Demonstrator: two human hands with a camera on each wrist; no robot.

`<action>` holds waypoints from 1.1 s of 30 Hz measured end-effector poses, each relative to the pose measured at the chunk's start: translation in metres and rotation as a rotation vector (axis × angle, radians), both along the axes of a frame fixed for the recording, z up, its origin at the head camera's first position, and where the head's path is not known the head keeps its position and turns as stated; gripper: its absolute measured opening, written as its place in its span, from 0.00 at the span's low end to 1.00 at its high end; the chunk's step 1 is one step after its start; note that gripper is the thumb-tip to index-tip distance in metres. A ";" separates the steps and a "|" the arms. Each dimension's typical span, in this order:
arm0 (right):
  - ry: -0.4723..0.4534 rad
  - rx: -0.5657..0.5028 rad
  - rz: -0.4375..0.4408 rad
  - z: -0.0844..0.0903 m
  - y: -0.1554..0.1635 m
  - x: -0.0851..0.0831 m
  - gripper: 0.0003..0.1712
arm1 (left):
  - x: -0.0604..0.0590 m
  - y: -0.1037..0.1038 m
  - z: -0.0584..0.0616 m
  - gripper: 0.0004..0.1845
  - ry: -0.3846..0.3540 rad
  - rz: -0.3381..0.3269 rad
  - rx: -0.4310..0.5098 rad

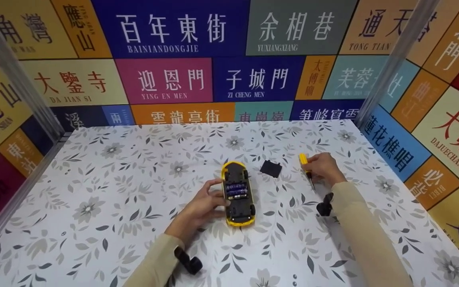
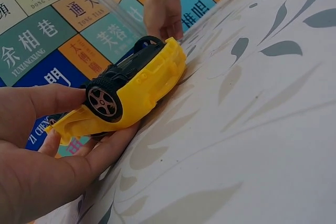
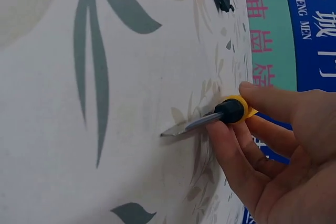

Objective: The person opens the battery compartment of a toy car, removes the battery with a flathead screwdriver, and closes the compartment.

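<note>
Upside down on the patterned tabletop lies a yellow toy car (image 1: pixel 240 211), its black underside up. Several purple batteries (image 1: pixel 236 190) sit in the uncovered compartment at its middle. My left hand (image 1: pixel 202 205) grips the car from its left side. In the left wrist view, the thumb is by a wheel (image 2: pixel 104 102) and fingers pass under the yellow body (image 2: pixel 149 87). Off to the right, my right hand (image 1: pixel 326 167) pinches a screwdriver (image 1: pixel 303 159) by its yellow and black handle. Its metal shaft (image 3: pixel 194 123) points toward the tabletop in the right wrist view.
Between the car and the screwdriver lies a black battery cover (image 1: pixel 271 168), flat on the floral tabletop (image 1: pixel 142 239). Panels with lettering (image 1: pixel 165 79) stand behind and at both sides. A dark wrist camera mount (image 1: pixel 325 205) hangs by the right sleeve.
</note>
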State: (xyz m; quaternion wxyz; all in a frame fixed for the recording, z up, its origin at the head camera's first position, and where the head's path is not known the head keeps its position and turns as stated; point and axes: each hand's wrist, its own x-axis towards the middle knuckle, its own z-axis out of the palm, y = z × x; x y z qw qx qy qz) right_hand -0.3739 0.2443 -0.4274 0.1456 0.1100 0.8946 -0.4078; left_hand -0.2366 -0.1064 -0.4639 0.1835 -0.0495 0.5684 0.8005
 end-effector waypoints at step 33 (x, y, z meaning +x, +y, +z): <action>0.096 -0.055 0.196 0.039 -0.053 0.044 0.30 | -0.002 0.000 0.008 0.42 0.039 -0.008 -0.136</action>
